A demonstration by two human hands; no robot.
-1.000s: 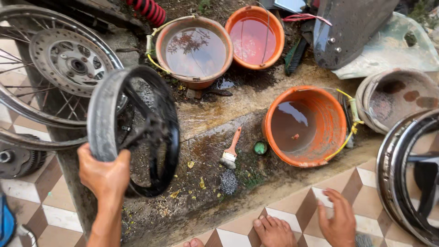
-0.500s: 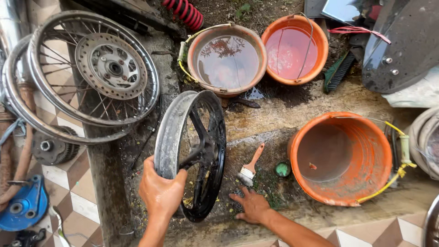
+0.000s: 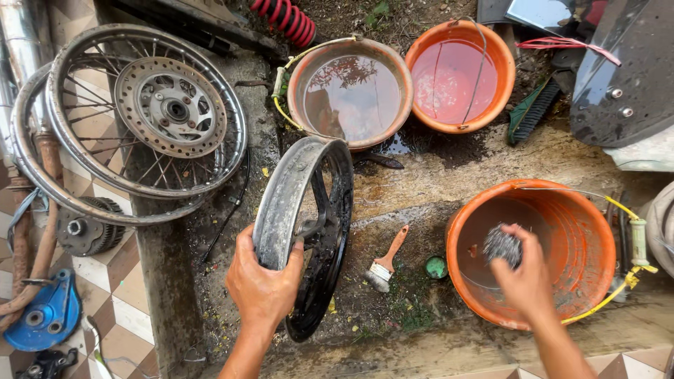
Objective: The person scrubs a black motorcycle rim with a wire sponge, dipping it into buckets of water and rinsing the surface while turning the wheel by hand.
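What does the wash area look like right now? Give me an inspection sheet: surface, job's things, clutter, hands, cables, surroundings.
Surface: wet, dirty concrete strip with grit and puddles, patterned tiles beside it.
Job's things: black cast wheel rim stood upright; steel wool pad; orange bucket holding a little murky water.
Clutter: paintbrush and small green cap on the ground; two more tubs of water; scrub brush.
Hands: left hand grips the rim's edge; right hand holds the steel wool over the bucket, blurred.
Cables: nothing seen.
Surroundings: spoked wheel with brake disc, red spring, blue part, dark body panel.
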